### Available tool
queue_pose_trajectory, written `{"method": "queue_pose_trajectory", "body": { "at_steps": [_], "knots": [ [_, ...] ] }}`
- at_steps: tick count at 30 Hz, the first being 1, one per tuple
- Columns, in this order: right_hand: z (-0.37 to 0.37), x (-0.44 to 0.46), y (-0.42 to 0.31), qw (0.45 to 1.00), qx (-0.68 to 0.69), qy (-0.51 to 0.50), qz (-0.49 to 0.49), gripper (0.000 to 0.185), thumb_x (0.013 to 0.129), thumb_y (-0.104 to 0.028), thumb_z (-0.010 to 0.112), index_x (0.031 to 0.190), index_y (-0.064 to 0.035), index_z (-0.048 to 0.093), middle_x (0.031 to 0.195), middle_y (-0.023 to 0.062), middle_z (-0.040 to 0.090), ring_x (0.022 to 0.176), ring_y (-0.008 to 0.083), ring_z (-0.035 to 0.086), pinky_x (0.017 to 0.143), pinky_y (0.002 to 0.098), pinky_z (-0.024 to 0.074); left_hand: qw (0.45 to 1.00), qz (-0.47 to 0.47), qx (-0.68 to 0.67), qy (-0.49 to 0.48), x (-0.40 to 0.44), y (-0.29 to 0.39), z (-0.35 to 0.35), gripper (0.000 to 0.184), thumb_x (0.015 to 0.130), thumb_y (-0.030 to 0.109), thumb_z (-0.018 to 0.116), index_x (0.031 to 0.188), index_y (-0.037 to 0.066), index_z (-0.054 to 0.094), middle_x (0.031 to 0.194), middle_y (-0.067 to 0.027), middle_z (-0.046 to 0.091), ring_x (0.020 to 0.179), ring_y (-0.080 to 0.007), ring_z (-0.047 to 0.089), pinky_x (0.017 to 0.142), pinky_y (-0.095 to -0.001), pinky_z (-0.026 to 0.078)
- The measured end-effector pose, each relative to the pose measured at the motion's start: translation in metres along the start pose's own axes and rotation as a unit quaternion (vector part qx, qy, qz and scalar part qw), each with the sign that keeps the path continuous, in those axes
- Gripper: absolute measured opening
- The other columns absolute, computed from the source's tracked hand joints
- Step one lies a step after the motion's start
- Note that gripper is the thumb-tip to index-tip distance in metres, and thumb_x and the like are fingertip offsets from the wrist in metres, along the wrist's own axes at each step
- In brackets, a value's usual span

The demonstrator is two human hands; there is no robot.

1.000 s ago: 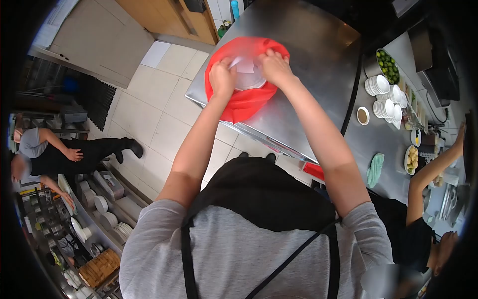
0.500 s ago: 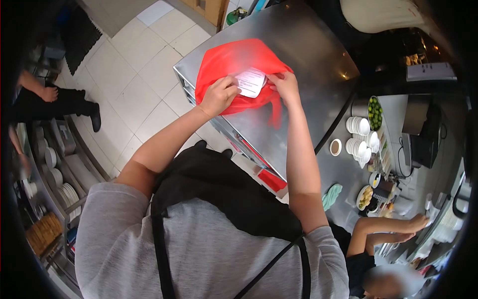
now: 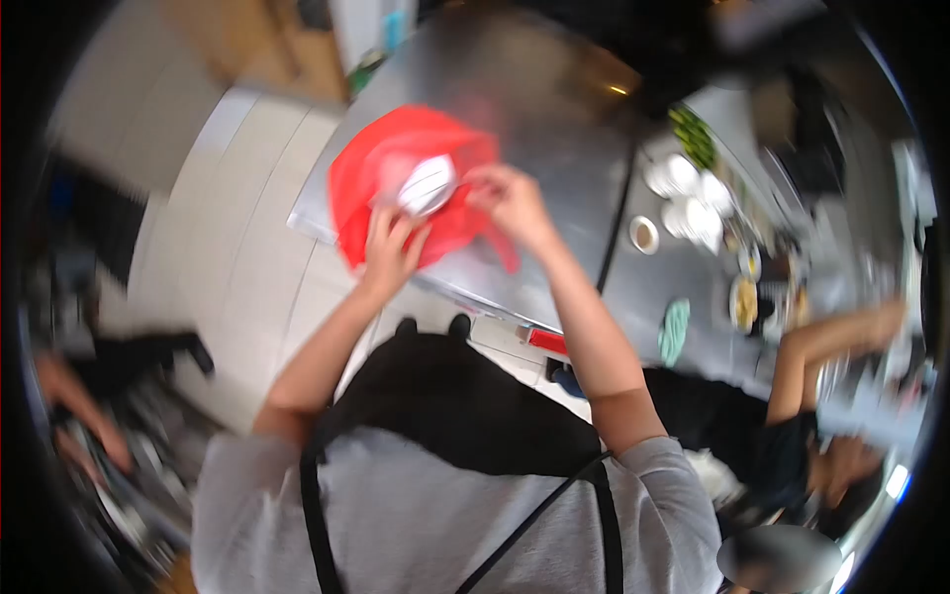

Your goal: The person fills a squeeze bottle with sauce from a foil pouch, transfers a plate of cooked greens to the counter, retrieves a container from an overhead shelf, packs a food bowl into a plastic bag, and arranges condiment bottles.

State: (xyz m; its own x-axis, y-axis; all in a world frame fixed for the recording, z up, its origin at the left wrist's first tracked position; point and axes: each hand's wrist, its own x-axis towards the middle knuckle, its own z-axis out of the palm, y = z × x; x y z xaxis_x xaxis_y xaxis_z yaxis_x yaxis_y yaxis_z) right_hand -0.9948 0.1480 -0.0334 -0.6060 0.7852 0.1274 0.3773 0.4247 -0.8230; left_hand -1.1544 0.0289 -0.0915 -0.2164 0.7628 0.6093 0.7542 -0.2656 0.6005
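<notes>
A red plastic bag (image 3: pixel 361 173) rests near the left corner of a steel counter. At its opening lies a white printed slip of paper (image 3: pixel 427 186), its print too blurred to read. My left hand (image 3: pixel 394 243) is at the near side of the bag, just below the slip, fingers curled onto the red plastic. On the slip's right, my right hand (image 3: pixel 510 203) pinches the bag's edge between thumb and fingers. A loose red strip of the bag hangs under that hand. What the bag contains is hidden.
The steel counter (image 3: pixel 554 129) extends to the right, with a small bowl of brown sauce (image 3: pixel 643 235), stacked white cups (image 3: pixel 693 213), green limes (image 3: pixel 693 137) and a green cloth (image 3: pixel 674 332). A co-worker's arm (image 3: pixel 831 342) reaches at the right; another person's arm (image 3: pixel 89 406) is at the left.
The view has shifted, and the bag and both hands appear farther left. My left hand has slid below the slip, its fingers more spread. My right hand stays at the bag's edge.
</notes>
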Motion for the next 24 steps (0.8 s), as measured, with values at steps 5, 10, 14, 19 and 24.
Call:
{"method": "queue_pose_trajectory", "body": {
  "at_steps": [5,10,14,19,24],
  "knots": [
    [-0.028,-0.137,-0.018,0.980,0.047,0.158,0.113,0.030,0.069,0.003,0.060,0.097,-0.0052,0.052,0.067,-0.0002,0.047,0.061,0.0088,0.046,0.056,0.0249,0.0417,0.971,0.083,-0.188,-0.126,-0.027,0.067,0.013,0.021,0.064,-0.001,0.066,0.083,0.004,0.058,0.091,-0.0145,0.048,0.083,-0.0290,0.047,0.067,-0.0349,0.040],
    [-0.036,-0.290,-0.032,0.895,0.038,0.346,0.279,0.026,0.071,0.001,0.059,0.095,-0.0044,0.052,0.059,-0.0015,0.044,0.053,0.0066,0.043,0.051,0.0230,0.0376,0.906,0.129,-0.306,-0.261,-0.045,0.120,0.053,0.017,0.066,-0.001,0.064,0.080,0.004,0.059,0.091,-0.0124,0.049,0.082,-0.0257,0.048,0.064,-0.0320,0.041],
    [-0.021,-0.402,-0.050,0.815,0.016,0.472,0.337,0.018,0.070,0.000,0.060,0.087,-0.0036,0.054,0.060,-0.0005,0.046,0.055,0.0069,0.044,0.052,0.0224,0.0382,0.874,0.205,-0.328,-0.296,-0.044,0.169,0.076,0.013,0.068,-0.001,0.062,0.080,0.003,0.059,0.092,-0.0120,0.050,0.080,-0.0247,0.050,0.065,-0.0317,0.042],
    [-0.007,-0.539,-0.067,0.706,-0.032,0.587,0.396,0.011,0.069,0.001,0.060,0.079,-0.0025,0.056,0.065,0.0013,0.052,0.061,0.0075,0.050,0.056,0.0210,0.0431,0.831,0.214,-0.382,-0.342,-0.098,0.274,0.112,0.012,0.069,0.000,0.062,0.080,0.003,0.059,0.091,-0.0120,0.051,0.081,-0.0258,0.051,0.069,-0.0323,0.043],
    [-0.010,-0.681,-0.088,0.619,-0.073,0.677,0.391,0.004,0.070,-0.002,0.061,0.071,-0.0008,0.057,0.062,0.0015,0.055,0.058,0.0072,0.049,0.056,0.0210,0.0427,0.738,0.281,-0.451,-0.417,-0.223,0.408,0.130,0.014,0.068,-0.001,0.063,0.081,0.004,0.059,0.090,-0.0109,0.051,0.083,-0.0250,0.052,0.072,-0.0322,0.043]
  ]
}}
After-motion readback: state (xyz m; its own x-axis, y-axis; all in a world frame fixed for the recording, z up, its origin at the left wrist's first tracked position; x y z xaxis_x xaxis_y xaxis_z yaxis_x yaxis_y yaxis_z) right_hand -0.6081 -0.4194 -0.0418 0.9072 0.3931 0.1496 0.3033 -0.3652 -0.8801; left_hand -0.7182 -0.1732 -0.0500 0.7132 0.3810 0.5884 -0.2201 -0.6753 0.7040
